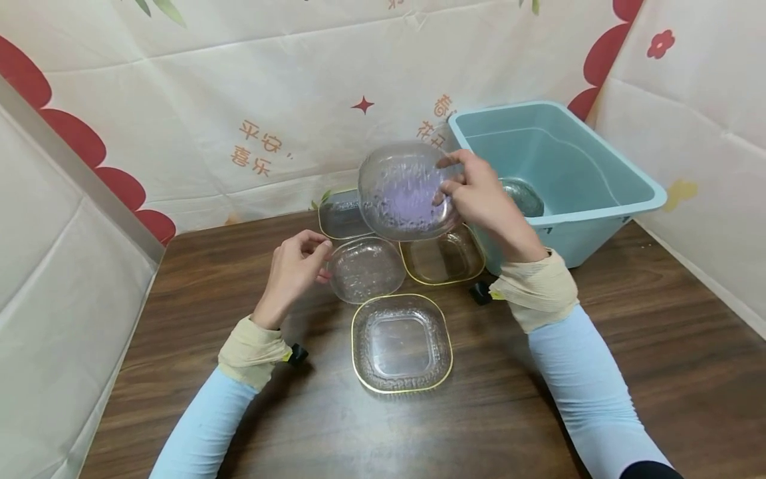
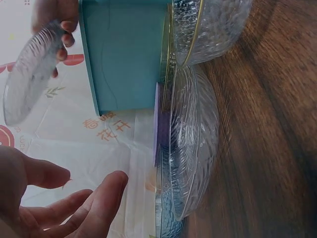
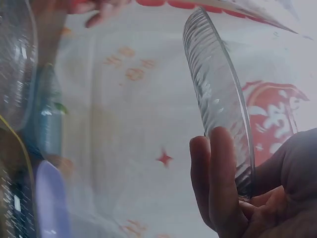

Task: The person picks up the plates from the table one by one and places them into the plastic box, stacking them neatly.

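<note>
The right hand [image 1: 483, 196] pinches a clear plate [image 1: 383, 169], half-screening a purple item [image 3: 51, 201]; the left hand [image 1: 292, 269], fingers parted, is empty. A blue tub [image 1: 556, 159] flanks a gold-rimmed dish [image 1: 441, 259].

Holds a ribbed plate [image 2: 28, 77] in the right grip [image 2: 68, 22], near a teal bin [image 2: 126, 59]; has the left grip [image 2: 54, 210] loosely spread, and a gold-rimmed dish [image 2: 215, 29] beside a clear dish [image 2: 200, 139] on the bench [image 2: 272, 148].

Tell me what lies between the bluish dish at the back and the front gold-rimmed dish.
A clear dish without a gold rim lies between them; the head view shows it.
</note>
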The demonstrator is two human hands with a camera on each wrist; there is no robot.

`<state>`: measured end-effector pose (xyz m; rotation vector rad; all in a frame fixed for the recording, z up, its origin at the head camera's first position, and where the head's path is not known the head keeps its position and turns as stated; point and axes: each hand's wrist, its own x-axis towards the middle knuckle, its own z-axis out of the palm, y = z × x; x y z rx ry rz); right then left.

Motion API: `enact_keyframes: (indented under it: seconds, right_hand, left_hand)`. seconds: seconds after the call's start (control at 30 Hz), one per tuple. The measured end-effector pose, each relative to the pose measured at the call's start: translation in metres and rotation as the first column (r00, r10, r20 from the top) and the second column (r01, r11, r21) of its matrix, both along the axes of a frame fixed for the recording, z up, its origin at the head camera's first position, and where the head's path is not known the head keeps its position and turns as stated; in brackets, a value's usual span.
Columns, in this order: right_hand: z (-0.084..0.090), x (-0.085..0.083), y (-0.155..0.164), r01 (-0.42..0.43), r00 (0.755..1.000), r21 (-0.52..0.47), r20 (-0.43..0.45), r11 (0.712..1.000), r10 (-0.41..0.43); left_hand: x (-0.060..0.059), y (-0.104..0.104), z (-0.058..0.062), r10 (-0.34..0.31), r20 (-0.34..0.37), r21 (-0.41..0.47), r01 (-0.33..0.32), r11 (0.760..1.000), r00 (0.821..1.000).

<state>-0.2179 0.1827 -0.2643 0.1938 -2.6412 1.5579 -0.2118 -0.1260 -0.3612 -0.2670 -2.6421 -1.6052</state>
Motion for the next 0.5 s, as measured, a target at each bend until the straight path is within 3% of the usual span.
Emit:
enact_keyframes:
  seconds: [0.1, 0.27, 0.5]
  right_hand:
    - [0.013, 0.009, 0.01, 0.01, 1.0, -0.052, -0.001, 0.999, -0.01]
    - [0.041, 0.017, 0.028, 0.03, 1.0, -0.018, -0.008, 0.999, -0.03]
    - [0.083, 0.008, 0.059, 0.05, 0.998, 0.002, -0.023, 0.999, -0.05]
  left_hand:
    - [-0.001, 0.001, 0.0, -0.007, 0.003, -0.01, 0.007, 1.0, 1.0]
    - [0.002, 0.001, 0.001, -0.005, 0.059, 0.045, 0.002, 0.999, 0.998]
    - [0.003, 0.002, 0.004, -0.012, 0.075, 0.065, 0.007, 0.998, 0.997]
